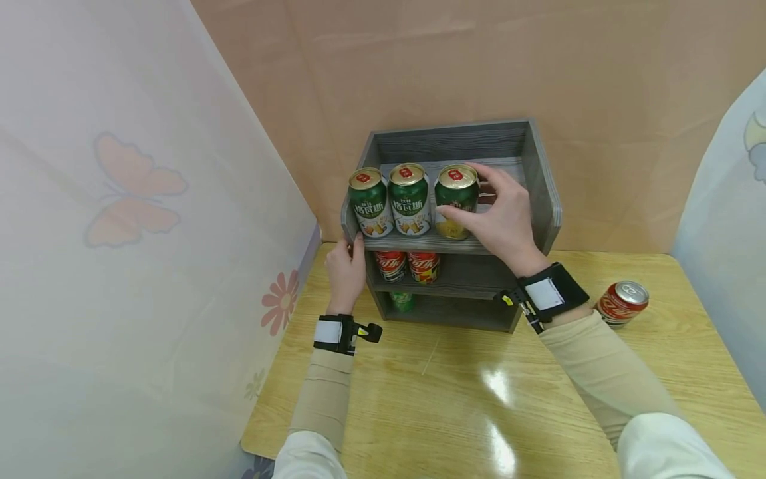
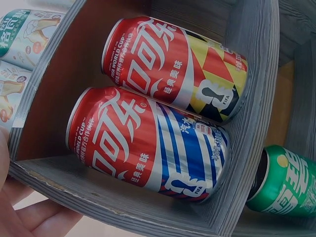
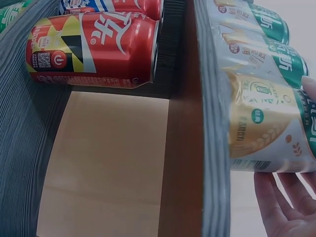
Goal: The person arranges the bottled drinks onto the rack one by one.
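On the top board of a grey wooden shelf (image 1: pixel 451 247) stand green-and-white drink cans. My right hand (image 1: pixel 505 216) grips the rightmost can (image 1: pixel 457 199) between thumb and fingers; it stands upright near the front edge. To its left are the middle can (image 1: pixel 409 199) and the left can (image 1: pixel 370 203), close together. With its fingers on the shelf's left side at the top board, my left hand (image 1: pixel 347 269) holds the edge. In the left wrist view, part of that hand (image 2: pixel 34 212) shows at the shelf's side panel.
Two red cola cans (image 2: pixel 143 148) stand on the middle shelf at the left. A green soda can (image 1: pixel 401 301) is on the bottom shelf. Another red cola can (image 1: pixel 622 305) stands on the wooden table (image 1: pixel 431 399), right of the shelf. A patterned wall (image 1: pixel 149 299) rises at the left.
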`<move>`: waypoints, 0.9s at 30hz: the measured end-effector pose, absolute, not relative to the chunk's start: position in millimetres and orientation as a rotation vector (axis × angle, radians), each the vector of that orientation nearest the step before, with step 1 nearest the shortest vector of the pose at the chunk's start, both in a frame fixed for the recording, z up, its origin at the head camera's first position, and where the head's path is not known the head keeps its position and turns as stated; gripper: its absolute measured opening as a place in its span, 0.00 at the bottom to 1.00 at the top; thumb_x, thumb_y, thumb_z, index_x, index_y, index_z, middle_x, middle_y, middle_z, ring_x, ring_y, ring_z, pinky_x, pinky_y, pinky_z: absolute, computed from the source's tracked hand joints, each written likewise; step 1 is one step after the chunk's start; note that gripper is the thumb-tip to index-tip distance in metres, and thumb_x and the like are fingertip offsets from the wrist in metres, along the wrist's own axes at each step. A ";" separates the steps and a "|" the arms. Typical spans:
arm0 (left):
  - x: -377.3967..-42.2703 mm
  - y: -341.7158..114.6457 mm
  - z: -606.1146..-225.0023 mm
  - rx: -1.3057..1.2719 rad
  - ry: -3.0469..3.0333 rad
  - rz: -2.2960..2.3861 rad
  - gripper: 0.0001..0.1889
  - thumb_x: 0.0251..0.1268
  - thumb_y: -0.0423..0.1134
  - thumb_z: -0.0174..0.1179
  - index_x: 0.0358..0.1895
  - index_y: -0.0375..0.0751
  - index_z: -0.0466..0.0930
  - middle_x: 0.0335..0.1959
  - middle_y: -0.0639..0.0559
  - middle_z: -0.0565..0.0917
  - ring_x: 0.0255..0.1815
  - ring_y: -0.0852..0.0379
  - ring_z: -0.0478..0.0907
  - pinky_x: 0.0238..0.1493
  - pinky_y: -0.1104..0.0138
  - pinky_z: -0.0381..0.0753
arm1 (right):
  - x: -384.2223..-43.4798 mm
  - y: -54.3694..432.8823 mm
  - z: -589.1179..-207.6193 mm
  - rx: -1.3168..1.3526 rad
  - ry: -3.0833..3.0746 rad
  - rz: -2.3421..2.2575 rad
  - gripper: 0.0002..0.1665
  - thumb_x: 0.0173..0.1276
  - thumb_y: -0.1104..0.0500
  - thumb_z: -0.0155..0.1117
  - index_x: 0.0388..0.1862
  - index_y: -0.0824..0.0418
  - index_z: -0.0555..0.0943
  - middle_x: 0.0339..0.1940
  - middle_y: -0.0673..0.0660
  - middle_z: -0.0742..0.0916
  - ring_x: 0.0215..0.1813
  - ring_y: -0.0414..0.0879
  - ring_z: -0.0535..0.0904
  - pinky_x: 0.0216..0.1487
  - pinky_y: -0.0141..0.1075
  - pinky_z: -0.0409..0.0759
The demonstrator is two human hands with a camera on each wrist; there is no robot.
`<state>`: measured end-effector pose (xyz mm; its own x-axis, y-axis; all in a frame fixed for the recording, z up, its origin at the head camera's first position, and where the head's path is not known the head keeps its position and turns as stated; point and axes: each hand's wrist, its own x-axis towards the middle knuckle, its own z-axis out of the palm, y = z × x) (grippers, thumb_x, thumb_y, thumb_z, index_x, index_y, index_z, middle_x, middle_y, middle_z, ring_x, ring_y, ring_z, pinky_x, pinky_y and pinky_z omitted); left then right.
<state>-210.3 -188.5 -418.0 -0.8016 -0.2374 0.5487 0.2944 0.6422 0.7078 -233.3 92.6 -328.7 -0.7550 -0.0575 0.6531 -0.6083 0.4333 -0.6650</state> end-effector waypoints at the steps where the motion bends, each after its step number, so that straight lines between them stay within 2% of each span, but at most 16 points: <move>1: -210.3 -188.5 -418.2 -0.044 -2.240 -1.114 0.19 0.80 0.45 0.52 0.29 0.37 0.75 0.15 0.51 0.68 0.15 0.54 0.65 0.19 0.61 0.61 | -234.1 92.3 -328.9 0.557 -2.139 1.314 0.44 0.51 0.54 0.86 0.67 0.61 0.79 0.55 0.59 0.83 0.51 0.49 0.81 0.49 0.47 0.82; 11: -209.8 -188.6 -417.6 -0.055 -2.244 -1.122 0.18 0.81 0.45 0.52 0.31 0.36 0.76 0.17 0.48 0.70 0.17 0.51 0.68 0.20 0.60 0.63 | -238.1 85.9 -328.8 0.540 -2.134 1.298 0.44 0.48 0.51 0.88 0.63 0.63 0.79 0.50 0.59 0.82 0.48 0.49 0.81 0.47 0.48 0.83; 18: -210.8 -188.9 -418.9 -0.061 -2.233 -1.114 0.19 0.81 0.45 0.52 0.30 0.37 0.76 0.16 0.49 0.69 0.16 0.53 0.66 0.19 0.61 0.62 | -240.2 81.2 -331.0 0.534 -2.109 1.293 0.44 0.48 0.50 0.88 0.62 0.63 0.79 0.49 0.58 0.82 0.46 0.47 0.79 0.45 0.46 0.82; 27: -209.2 -189.0 -418.1 -0.057 -2.240 -1.124 0.18 0.81 0.44 0.52 0.31 0.36 0.76 0.17 0.48 0.70 0.17 0.52 0.67 0.20 0.60 0.63 | -241.2 79.6 -334.9 0.551 -2.087 1.276 0.43 0.50 0.50 0.87 0.63 0.62 0.79 0.48 0.57 0.82 0.47 0.46 0.79 0.42 0.50 0.82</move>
